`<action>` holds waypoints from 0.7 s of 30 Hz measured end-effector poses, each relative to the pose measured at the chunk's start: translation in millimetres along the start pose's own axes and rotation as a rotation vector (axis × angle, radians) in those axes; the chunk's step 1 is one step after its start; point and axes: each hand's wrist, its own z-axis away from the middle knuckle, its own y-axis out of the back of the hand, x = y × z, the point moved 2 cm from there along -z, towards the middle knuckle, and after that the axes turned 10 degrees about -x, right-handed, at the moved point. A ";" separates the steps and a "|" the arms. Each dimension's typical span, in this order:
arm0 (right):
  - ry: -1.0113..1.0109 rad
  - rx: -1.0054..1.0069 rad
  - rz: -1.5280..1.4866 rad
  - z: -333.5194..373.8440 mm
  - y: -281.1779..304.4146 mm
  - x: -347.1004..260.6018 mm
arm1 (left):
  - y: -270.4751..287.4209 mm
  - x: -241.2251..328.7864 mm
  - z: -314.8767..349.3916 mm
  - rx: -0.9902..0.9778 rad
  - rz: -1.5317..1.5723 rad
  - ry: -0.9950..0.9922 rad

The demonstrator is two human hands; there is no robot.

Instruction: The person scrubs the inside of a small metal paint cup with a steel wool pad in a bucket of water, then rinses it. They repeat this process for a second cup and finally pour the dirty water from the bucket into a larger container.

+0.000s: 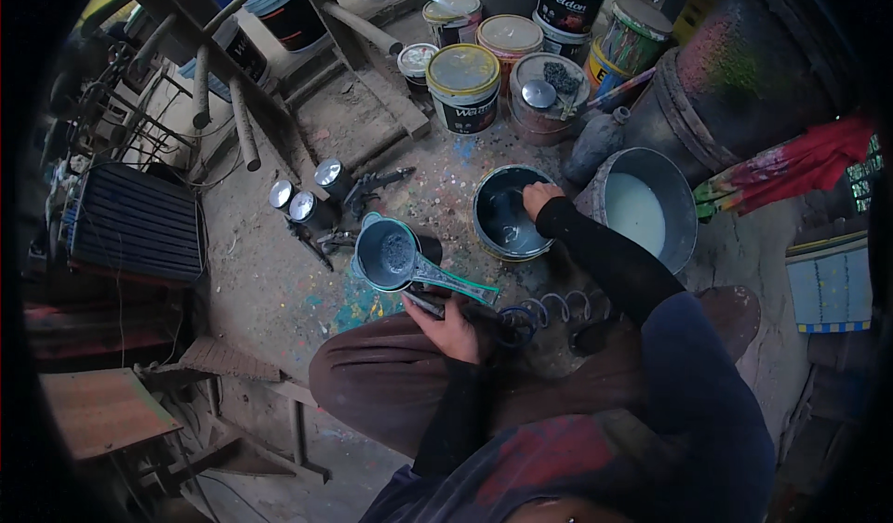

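My left hand [454,333] is closed round the dark handle of a spray gun [426,304], held low in front of my legs. A grey-green strainer [386,251] rests over the gun's cup, its long handle slanting to the right above my fingers. Bubbly residue shows in the strainer's bowl. My right hand [540,198] is closed at the right rim of a bucket [483,196] with dark liquid inside. What its fingers grip is mostly hidden, and I cannot make out its kind.
Right of the bucket stands a large pail [688,198] of whitish liquid, beside a grey bottle [599,142]. Several paint buckets [465,91] crowd the back. More spray guns [358,193] with silver-lidded cups lie left. A coiled hose [558,307] lies by my legs.
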 end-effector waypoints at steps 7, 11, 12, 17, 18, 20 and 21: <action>0.177 -0.268 -0.109 5.4 -28.8 -16.4 | 4.9 -4.6 -2.4 -0.042 0.059 -0.030; 0.060 -0.044 -0.161 -6.0 -12.3 -22.3 | 8.2 -6.4 -3.3 -0.023 -0.006 -0.079; 0.019 0.023 -0.138 -3.3 -0.9 -22.2 | 7.6 -6.8 -3.3 -0.025 -0.034 -0.107; 0.093 -0.146 0.045 1.3 -18.9 -6.1 | 11.6 -11.2 -4.8 -0.061 -0.021 -0.102; 0.093 -0.234 0.026 3.7 -24.0 -8.5 | 13.0 -12.7 -5.0 -0.049 -0.016 -0.096; 0.174 -0.338 0.003 4.9 -27.5 -19.2 | 13.6 -13.0 -4.9 -0.046 -0.012 -0.077; 0.133 -0.361 -0.072 4.6 -23.9 -25.3 | 13.0 -11.4 -4.3 -0.054 -0.013 -0.064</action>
